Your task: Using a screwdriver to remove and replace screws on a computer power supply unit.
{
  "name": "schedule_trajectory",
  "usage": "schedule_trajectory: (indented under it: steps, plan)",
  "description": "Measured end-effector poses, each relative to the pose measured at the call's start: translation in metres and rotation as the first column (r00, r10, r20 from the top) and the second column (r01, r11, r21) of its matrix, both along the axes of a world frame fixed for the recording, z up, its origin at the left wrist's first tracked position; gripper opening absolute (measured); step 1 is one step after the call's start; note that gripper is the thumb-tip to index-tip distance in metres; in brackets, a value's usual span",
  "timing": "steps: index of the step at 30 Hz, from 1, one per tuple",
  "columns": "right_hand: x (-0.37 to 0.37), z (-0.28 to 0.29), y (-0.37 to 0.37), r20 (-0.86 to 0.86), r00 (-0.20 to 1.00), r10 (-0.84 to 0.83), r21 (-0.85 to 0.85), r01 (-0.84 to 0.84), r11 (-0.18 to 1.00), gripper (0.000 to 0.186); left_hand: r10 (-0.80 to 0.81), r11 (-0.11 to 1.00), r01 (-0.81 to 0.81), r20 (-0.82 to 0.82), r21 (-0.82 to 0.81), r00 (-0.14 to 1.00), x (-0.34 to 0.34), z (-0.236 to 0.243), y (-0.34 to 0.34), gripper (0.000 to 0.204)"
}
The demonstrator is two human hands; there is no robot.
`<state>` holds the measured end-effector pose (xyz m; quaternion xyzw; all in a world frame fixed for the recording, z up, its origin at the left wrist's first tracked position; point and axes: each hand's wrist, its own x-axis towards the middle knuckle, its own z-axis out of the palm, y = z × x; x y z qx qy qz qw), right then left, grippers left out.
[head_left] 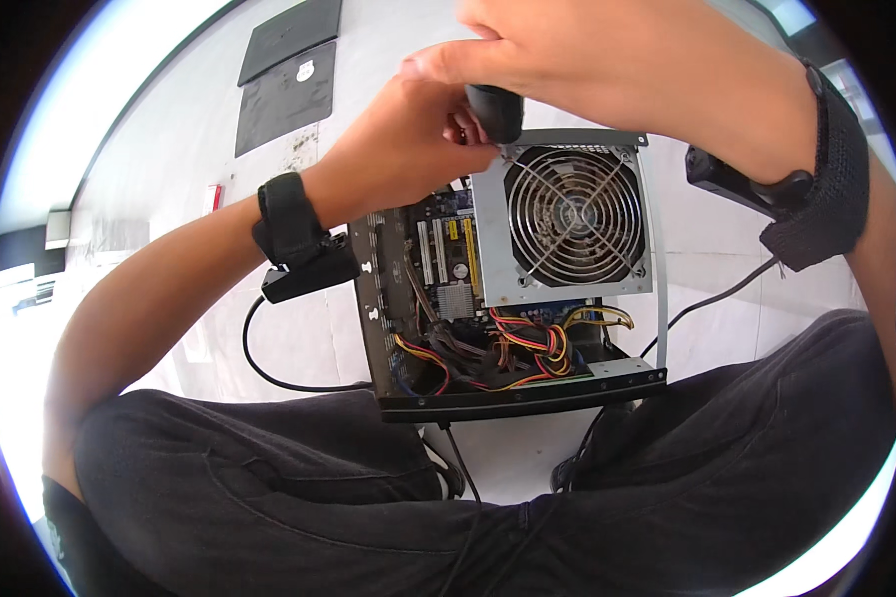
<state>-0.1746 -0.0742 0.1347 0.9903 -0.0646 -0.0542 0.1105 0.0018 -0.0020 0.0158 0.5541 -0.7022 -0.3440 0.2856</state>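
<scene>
An opened computer case (516,406) lies in front of me between my legs, its inside facing up. A silver power supply (498,284) with a round fan grille (577,214) sits at its far right. At the far edge of the case, a black rounded tool handle (495,111) shows below my right hand (513,45), which appears closed round it; the picture's upper edge cuts off part of this hand. My left hand (418,124) is closed beside the handle, fingers curled next to the power supply's corner. What its fingertips hold is hidden.
Red, yellow and black cables (528,343) bundle in the near part of the case, beside a blue circuit board (453,209). Two dark flat panels (287,95) lie on the pale tiled floor (717,318) at the far left. Both wrists wear black straps with small devices and cords.
</scene>
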Motion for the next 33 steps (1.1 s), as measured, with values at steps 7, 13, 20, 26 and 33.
schedule_trajectory:
  steps: [7, 13, 20, 26, 33]
  plan:
    - [-0.009, -0.006, -0.017, 0.21, 0.94, 0.269, 0.075, -0.29, 0.954, 0.021, -0.026, 0.998, 0.03, 0.079, -0.051, 0.997, 0.0, -0.006, 0.002, 0.028]
    - [-0.024, -0.006, -0.021, 0.072, 0.967, 0.243, 0.026, -0.246, 0.969, 0.02, 0.012, 1.0, -0.011, 0.134, -0.007, 0.991, -0.003, -0.006, 0.001, 0.025]
    - [-0.026, -0.018, -0.027, 0.203, 0.941, 0.272, 0.052, -0.288, 0.956, 0.022, -0.024, 1.0, 0.026, 0.175, -0.009, 0.984, -0.004, 0.0, -0.003, 0.038]
    - [-0.021, 0.035, -0.001, -0.157, 0.978, -0.141, 0.407, 0.194, 0.893, 0.04, 0.011, 1.0, -0.01, 0.08, -0.02, 0.997, 0.001, -0.006, -0.004, 0.036]
    - [-0.029, 0.027, 0.004, 0.04, 0.999, -0.005, 0.305, -0.007, 0.952, 0.028, -0.09, 0.99, 0.094, 0.042, -0.105, 0.995, 0.01, -0.014, -0.012, 0.03]
